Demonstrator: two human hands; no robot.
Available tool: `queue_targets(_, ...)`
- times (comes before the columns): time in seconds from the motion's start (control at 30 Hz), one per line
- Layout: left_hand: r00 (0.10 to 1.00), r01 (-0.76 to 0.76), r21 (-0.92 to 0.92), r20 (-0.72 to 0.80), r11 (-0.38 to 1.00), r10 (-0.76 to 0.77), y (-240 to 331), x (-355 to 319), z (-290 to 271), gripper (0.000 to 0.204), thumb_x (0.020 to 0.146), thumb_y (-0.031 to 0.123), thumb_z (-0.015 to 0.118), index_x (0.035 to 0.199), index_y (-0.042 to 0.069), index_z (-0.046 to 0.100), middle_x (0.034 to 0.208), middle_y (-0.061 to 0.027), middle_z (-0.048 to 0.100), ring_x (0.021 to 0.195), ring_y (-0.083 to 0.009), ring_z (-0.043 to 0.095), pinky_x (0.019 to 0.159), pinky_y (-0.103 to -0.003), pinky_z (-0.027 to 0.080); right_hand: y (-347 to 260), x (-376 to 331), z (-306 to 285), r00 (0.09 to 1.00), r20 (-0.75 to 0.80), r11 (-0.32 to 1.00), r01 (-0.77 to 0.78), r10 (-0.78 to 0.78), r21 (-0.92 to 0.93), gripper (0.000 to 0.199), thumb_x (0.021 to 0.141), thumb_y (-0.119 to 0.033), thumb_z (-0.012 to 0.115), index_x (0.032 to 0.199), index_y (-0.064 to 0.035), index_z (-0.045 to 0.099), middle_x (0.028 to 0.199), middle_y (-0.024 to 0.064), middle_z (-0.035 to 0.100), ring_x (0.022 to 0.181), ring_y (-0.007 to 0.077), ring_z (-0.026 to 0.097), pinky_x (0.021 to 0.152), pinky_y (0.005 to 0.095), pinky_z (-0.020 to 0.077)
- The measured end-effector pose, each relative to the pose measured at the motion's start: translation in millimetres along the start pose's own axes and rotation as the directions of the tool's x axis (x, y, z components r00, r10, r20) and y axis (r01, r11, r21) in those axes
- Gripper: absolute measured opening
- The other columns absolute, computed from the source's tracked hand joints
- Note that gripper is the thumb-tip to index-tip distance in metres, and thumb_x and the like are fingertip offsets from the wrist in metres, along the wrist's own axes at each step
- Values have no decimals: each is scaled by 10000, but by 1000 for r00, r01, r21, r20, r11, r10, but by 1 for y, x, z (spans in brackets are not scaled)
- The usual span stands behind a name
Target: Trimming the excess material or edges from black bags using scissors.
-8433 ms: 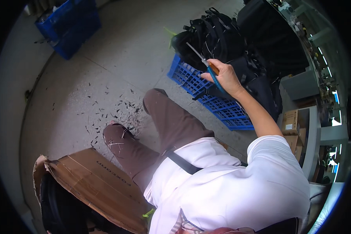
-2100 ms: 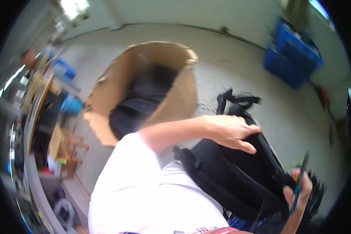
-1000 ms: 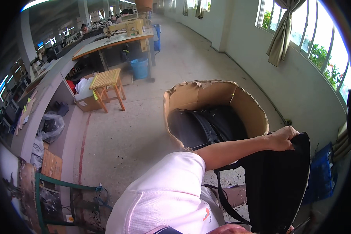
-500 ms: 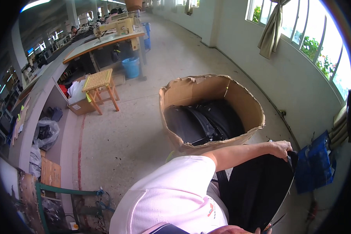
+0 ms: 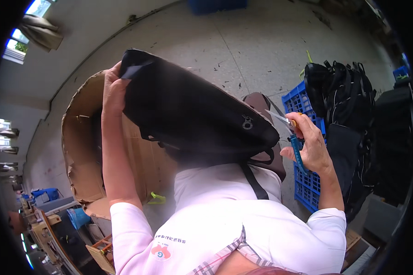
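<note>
A long black bag (image 5: 188, 105) lies across my lap, tilted down to the right, with a small pale emblem near its right end. My left hand (image 5: 113, 91) is closed on its upper left corner, where a small greyish flap shows by the fingers. Off the bag's right end, my right hand (image 5: 313, 145) holds scissors (image 5: 298, 153) with teal and orange handles. Their blades point up and left toward the bag, slightly apart from it. A black strap (image 5: 253, 181) hangs from the bag over my white shirt.
At my left stands a large open cardboard box (image 5: 80, 119) with a ragged rim. To the right, several black bags (image 5: 348, 98) are piled over a blue plastic crate (image 5: 300, 98). A blue object (image 5: 218, 5) lies at the far edge of the floor. A wooden stool (image 5: 101, 256) shows at lower left.
My view has swung from the box and aisle down to my lap. The bag, held at its corner by my left hand throughout, now shows fully. My right hand and the scissors have come into plain sight.
</note>
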State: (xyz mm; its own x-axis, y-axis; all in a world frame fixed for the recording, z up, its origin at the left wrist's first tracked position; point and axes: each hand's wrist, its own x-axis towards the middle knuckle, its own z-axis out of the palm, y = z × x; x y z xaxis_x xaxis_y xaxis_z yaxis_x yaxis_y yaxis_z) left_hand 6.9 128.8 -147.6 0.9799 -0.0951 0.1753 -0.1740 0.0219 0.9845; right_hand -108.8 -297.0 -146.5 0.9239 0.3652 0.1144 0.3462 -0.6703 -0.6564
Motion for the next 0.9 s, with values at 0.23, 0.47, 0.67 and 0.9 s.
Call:
queue_targets(0.23, 999, -33, -66, -4, 997, 33, -25, -5, -26, 372, 672, 63, 644, 1029, -24, 585, 922, -45, 632, 809, -94, 597, 745, -218, 481, 4, -3, 3, 995, 76, 982, 80, -68, -169, 748, 602, -598, 699, 1068, -47, 501, 815, 92, 513, 663, 191, 538, 603, 303, 468)
queue_targets(0.47, 1000, 8, -120, -27, 993, -11, -36, -13, -42, 311, 763, 91, 671, 1047, 1, 581, 946, -52, 636, 837, -137, 610, 791, -257, 484, 4, 19, 6, 984, 100, 978, 159, -147, -132, 685, 584, -563, 718, 980, -35, 532, 682, 63, 502, 556, 163, 507, 489, 270, 416)
queue_targets(0.67, 999, 39, -150, -29, 988, -44, -45, -14, -51, 336, 764, 91, 670, 1075, 5, 575, 968, -64, 636, 873, -152, 613, 816, -272, 487, -1, 29, 3, 972, 191, 974, 166, -136, -153, 534, 664, -474, 710, 877, -17, 532, 629, 83, 535, 557, 224, 561, 490, 308, 443)
queue_targets(0.9, 993, 42, -166, -101, 985, -59, -35, -21, -39, 308, 743, 37, 669, 1032, -25, 581, 947, -59, 635, 834, -124, 606, 785, -249, 488, -7, 46, 8, 975, 127, 957, 204, -180, -205, 650, 605, -495, 742, 997, -26, 523, 741, 113, 543, 674, 246, 564, 595, 329, 458)
